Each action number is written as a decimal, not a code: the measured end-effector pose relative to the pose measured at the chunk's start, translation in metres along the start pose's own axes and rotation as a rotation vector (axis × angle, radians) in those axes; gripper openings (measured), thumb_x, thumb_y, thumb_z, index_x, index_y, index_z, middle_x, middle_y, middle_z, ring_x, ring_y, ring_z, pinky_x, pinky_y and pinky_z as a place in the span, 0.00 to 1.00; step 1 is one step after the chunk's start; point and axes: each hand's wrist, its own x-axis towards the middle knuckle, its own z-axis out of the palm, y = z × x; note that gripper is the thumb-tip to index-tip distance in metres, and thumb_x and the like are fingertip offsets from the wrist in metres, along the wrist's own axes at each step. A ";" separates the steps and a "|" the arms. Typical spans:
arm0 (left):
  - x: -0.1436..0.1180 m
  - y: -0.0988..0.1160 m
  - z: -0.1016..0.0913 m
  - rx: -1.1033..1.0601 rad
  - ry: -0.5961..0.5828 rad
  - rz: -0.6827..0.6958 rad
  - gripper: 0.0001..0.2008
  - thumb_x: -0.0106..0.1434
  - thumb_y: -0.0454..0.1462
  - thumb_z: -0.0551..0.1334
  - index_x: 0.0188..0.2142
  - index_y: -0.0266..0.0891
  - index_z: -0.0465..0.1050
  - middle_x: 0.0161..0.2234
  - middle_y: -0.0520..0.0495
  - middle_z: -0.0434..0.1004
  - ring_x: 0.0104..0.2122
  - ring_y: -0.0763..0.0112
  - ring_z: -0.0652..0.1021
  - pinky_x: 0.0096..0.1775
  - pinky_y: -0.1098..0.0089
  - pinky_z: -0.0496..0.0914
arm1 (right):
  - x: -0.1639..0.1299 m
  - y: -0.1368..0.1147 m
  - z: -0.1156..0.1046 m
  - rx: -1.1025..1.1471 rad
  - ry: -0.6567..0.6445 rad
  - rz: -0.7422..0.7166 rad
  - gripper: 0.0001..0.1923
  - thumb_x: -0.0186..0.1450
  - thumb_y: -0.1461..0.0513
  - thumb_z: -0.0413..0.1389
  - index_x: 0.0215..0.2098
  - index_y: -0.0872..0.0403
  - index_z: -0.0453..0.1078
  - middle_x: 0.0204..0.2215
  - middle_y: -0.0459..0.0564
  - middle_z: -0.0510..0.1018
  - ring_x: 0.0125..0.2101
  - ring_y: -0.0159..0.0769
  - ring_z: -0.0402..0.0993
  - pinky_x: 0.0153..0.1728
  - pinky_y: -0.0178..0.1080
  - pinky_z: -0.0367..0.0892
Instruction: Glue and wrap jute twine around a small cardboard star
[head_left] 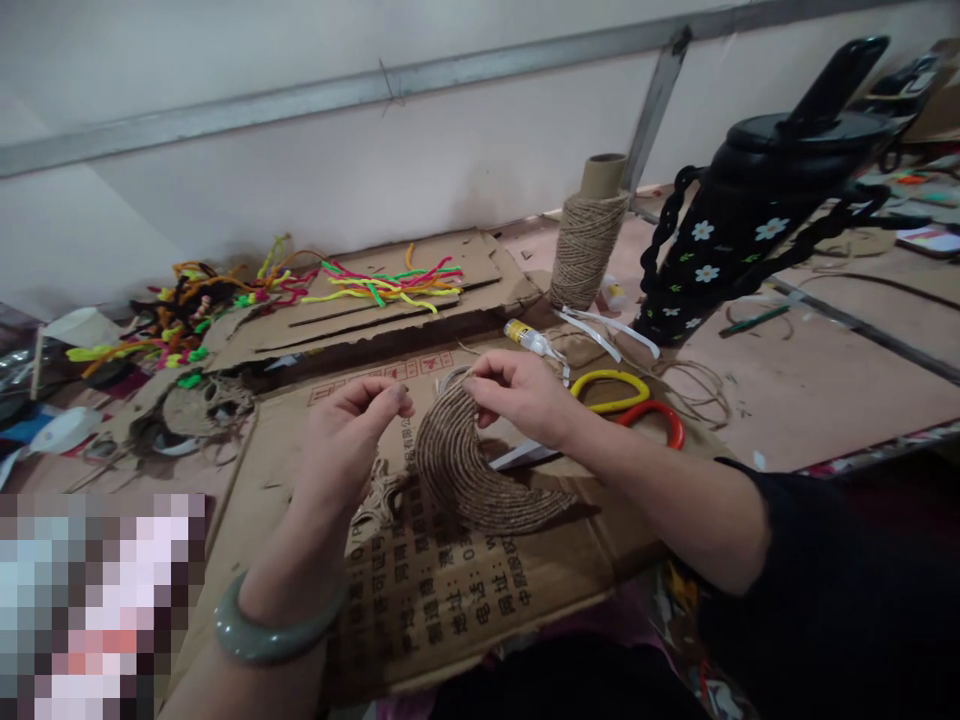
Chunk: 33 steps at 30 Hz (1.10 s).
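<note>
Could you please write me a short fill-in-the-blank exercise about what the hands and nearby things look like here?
1. The right hand pinches the top of a curved piece wound from ____.
2. The left hand wears a pale green ____ at the wrist.
3. The scissors have one yellow handle and one ____ handle.

Missing words: twine; bangle; red

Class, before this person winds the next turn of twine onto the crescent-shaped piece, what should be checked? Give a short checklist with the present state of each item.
1. Right hand pinches the upper tip of the twine-wrapped crescent: ok.
2. Left hand is close to the crescent, fingertips pinched together; whether it holds a strand: cannot tell.
3. Crescent's lower end rests on the cardboard sheet: ok.
4. Glue tube lies within view behind the right hand: ok.
5. Twine spool stands upright at the back: ok.
6. Scissors lie partly under the right wrist, blades near the crescent: not ok.
</note>
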 end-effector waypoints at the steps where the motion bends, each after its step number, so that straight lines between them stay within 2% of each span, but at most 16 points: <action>1: 0.001 -0.001 0.001 -0.043 0.002 -0.016 0.04 0.49 0.35 0.65 0.20 0.38 0.73 0.19 0.52 0.73 0.23 0.75 0.71 0.31 0.72 0.67 | 0.000 -0.001 0.000 0.006 0.007 0.010 0.07 0.58 0.60 0.53 0.26 0.56 0.64 0.18 0.42 0.69 0.18 0.26 0.69 0.22 0.31 0.64; 4: 0.004 -0.004 0.002 -0.143 0.035 -0.072 0.05 0.47 0.36 0.66 0.22 0.37 0.73 0.20 0.51 0.73 0.23 0.76 0.72 0.32 0.71 0.68 | 0.001 -0.003 -0.001 0.016 0.035 0.035 0.08 0.58 0.59 0.53 0.26 0.56 0.64 0.18 0.42 0.70 0.18 0.26 0.70 0.21 0.31 0.65; 8: 0.004 -0.005 0.003 -0.128 0.057 -0.097 0.06 0.46 0.37 0.67 0.24 0.36 0.74 0.21 0.51 0.74 0.24 0.74 0.73 0.34 0.70 0.70 | 0.002 -0.002 -0.002 0.042 0.047 0.037 0.07 0.57 0.59 0.53 0.26 0.56 0.64 0.18 0.42 0.70 0.18 0.26 0.71 0.21 0.31 0.67; 10: 0.004 -0.006 0.001 -0.035 0.057 -0.073 0.06 0.47 0.37 0.66 0.24 0.37 0.74 0.21 0.51 0.74 0.24 0.73 0.74 0.35 0.69 0.70 | 0.002 -0.001 -0.002 0.062 0.039 0.030 0.07 0.57 0.60 0.53 0.26 0.56 0.64 0.18 0.42 0.70 0.18 0.26 0.71 0.21 0.31 0.67; 13: 0.010 -0.012 -0.005 0.248 0.058 0.014 0.07 0.51 0.40 0.65 0.22 0.38 0.73 0.23 0.48 0.75 0.28 0.68 0.75 0.37 0.65 0.71 | 0.003 -0.001 -0.003 0.098 0.030 0.023 0.07 0.57 0.60 0.53 0.25 0.56 0.64 0.18 0.42 0.70 0.18 0.26 0.70 0.20 0.30 0.67; 14: 0.013 -0.016 -0.007 0.330 0.052 0.068 0.08 0.52 0.40 0.64 0.22 0.38 0.73 0.27 0.46 0.77 0.32 0.65 0.76 0.40 0.64 0.70 | 0.003 -0.002 -0.003 0.117 0.031 0.023 0.06 0.58 0.61 0.53 0.25 0.56 0.64 0.18 0.42 0.69 0.17 0.25 0.70 0.20 0.30 0.67; 15: 0.016 -0.020 -0.010 0.371 0.065 0.152 0.07 0.54 0.39 0.63 0.24 0.38 0.74 0.35 0.43 0.78 0.38 0.63 0.77 0.44 0.63 0.69 | 0.003 -0.003 -0.003 0.139 0.033 0.026 0.06 0.58 0.62 0.53 0.24 0.56 0.64 0.18 0.41 0.69 0.17 0.24 0.69 0.20 0.29 0.67; 16: 0.018 -0.024 -0.011 0.385 0.046 0.221 0.05 0.54 0.38 0.63 0.30 0.39 0.76 0.46 0.42 0.75 0.46 0.60 0.74 0.47 0.62 0.68 | 0.004 -0.004 -0.003 0.158 0.037 0.033 0.06 0.58 0.63 0.53 0.24 0.56 0.63 0.18 0.41 0.68 0.17 0.23 0.69 0.19 0.28 0.67; 17: 0.020 -0.027 -0.012 0.353 0.019 0.254 0.13 0.53 0.36 0.64 0.40 0.41 0.75 0.55 0.42 0.69 0.52 0.58 0.70 0.47 0.62 0.67 | 0.004 -0.005 -0.003 0.172 0.042 0.040 0.06 0.58 0.65 0.53 0.23 0.56 0.63 0.17 0.40 0.68 0.16 0.22 0.68 0.19 0.27 0.67; 18: 0.020 -0.029 -0.012 0.295 -0.006 0.244 0.22 0.52 0.35 0.65 0.48 0.43 0.71 0.58 0.42 0.64 0.55 0.58 0.68 0.47 0.63 0.68 | 0.004 -0.006 -0.003 0.179 0.048 0.045 0.06 0.58 0.65 0.52 0.23 0.57 0.63 0.17 0.40 0.67 0.16 0.21 0.67 0.19 0.27 0.66; 19: 0.019 -0.030 -0.011 0.212 -0.038 0.211 0.27 0.51 0.35 0.66 0.52 0.44 0.68 0.59 0.42 0.63 0.54 0.59 0.69 0.47 0.63 0.68 | 0.005 -0.007 -0.003 0.181 0.053 0.046 0.07 0.59 0.66 0.52 0.23 0.57 0.63 0.17 0.40 0.67 0.15 0.21 0.67 0.18 0.26 0.65; 20: 0.017 -0.030 -0.010 0.136 -0.079 0.176 0.26 0.53 0.36 0.66 0.52 0.43 0.67 0.56 0.41 0.67 0.50 0.61 0.73 0.46 0.64 0.69 | 0.005 -0.007 -0.002 0.178 0.057 0.043 0.07 0.59 0.66 0.52 0.23 0.57 0.63 0.17 0.40 0.67 0.15 0.21 0.67 0.18 0.25 0.65; 22: 0.011 -0.028 -0.005 0.020 -0.172 0.087 0.17 0.56 0.42 0.64 0.45 0.39 0.73 0.41 0.42 0.78 0.39 0.66 0.77 0.42 0.66 0.70 | 0.005 -0.006 -0.002 0.175 0.057 0.037 0.07 0.59 0.66 0.52 0.23 0.57 0.63 0.17 0.40 0.67 0.15 0.21 0.67 0.17 0.25 0.65; 23: 0.007 -0.027 -0.003 -0.017 -0.202 0.055 0.15 0.57 0.43 0.64 0.41 0.38 0.74 0.36 0.44 0.79 0.35 0.68 0.77 0.40 0.68 0.70 | 0.005 -0.005 -0.002 0.175 0.050 0.039 0.07 0.59 0.65 0.53 0.23 0.57 0.63 0.17 0.40 0.67 0.15 0.21 0.67 0.18 0.26 0.65; 28: -0.002 -0.023 0.003 -0.064 -0.362 -0.081 0.11 0.55 0.44 0.65 0.30 0.37 0.76 0.25 0.50 0.75 0.25 0.76 0.72 0.28 0.75 0.65 | 0.003 -0.003 0.000 0.137 0.005 0.044 0.06 0.59 0.62 0.54 0.25 0.57 0.64 0.18 0.41 0.68 0.17 0.22 0.68 0.19 0.27 0.65; 33: -0.003 -0.019 0.004 -0.087 -0.364 -0.149 0.10 0.53 0.42 0.66 0.26 0.36 0.73 0.20 0.52 0.72 0.20 0.78 0.68 0.23 0.76 0.62 | 0.002 -0.001 0.002 0.160 -0.074 0.020 0.09 0.60 0.58 0.54 0.31 0.57 0.66 0.21 0.41 0.69 0.18 0.23 0.67 0.21 0.30 0.67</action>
